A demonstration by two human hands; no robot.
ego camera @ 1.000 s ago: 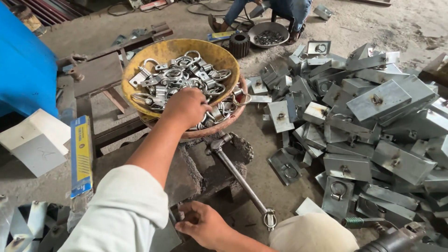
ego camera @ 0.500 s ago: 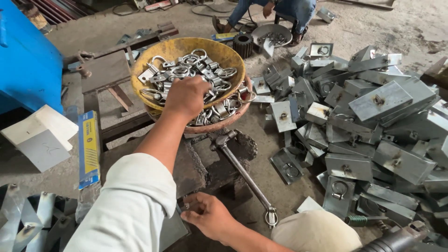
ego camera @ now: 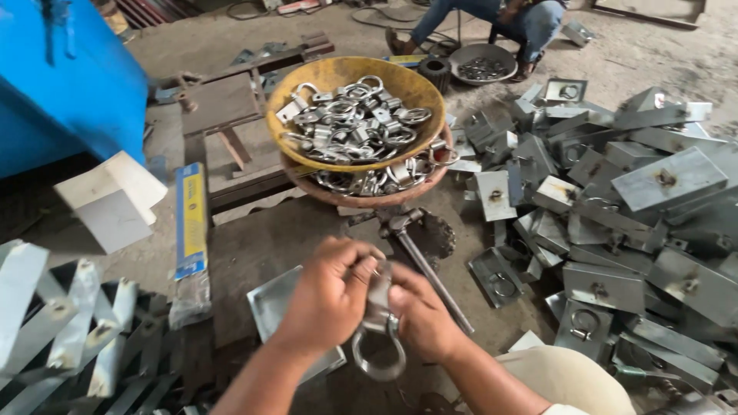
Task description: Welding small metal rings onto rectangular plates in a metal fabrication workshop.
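Note:
Both my hands meet low in the middle of the head view around one metal ring latch (ego camera: 378, 338). My left hand (ego camera: 327, 296) grips its flat upper plate, and my right hand (ego camera: 423, 319) holds the same piece from the other side. The round ring hangs below my fingers. Beyond my hands stands a yellow bowl (ego camera: 338, 77) heaped with the same shiny ring latches (ego camera: 350, 123), stacked on a brown bowl (ego camera: 369, 200) that also holds some. A flat grey metal tray (ego camera: 273, 303) lies under my left wrist.
A big heap of grey metal boxes (ego camera: 615, 207) fills the right side. A long wrench-like tool (ego camera: 430, 265) lies below the bowls. At left are a blue machine (ego camera: 69, 84), a white block (ego camera: 111, 200) and folded metal strips (ego camera: 61, 323). Another person (ego camera: 492, 19) squats at the back beside a dark pan (ego camera: 482, 63).
My left hand left the yellow bowl and came back toward me with a ring latch. My right hand rose to meet it, and both now hold the piece.

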